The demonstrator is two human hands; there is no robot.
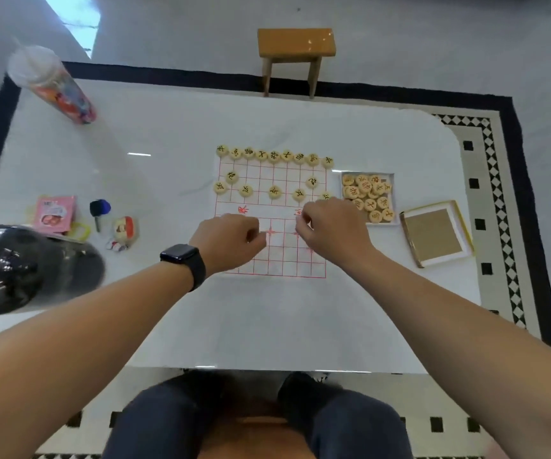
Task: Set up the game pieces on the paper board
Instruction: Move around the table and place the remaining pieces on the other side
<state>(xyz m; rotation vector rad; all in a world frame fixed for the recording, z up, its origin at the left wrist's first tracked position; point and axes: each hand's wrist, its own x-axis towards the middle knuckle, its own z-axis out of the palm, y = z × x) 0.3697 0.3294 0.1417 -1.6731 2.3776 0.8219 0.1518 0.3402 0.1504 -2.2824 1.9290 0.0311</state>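
The paper board [272, 240] lies mid-counter [168, 144], game pieces [273, 156] filling its twelve-o'clock rows, both the left hand [229, 241] and right hand [332, 226] curled above it (contents unclear), box [368, 197] at two o'clock.

A glossy white table [168, 134] with rounded corners is set on a pale tiled floor [433, 44] bordered by a black band and checkered trim. Beyond the table's far edge a small wooden stool [295, 43] is placed. Bright reflections are seen on the tabletop.
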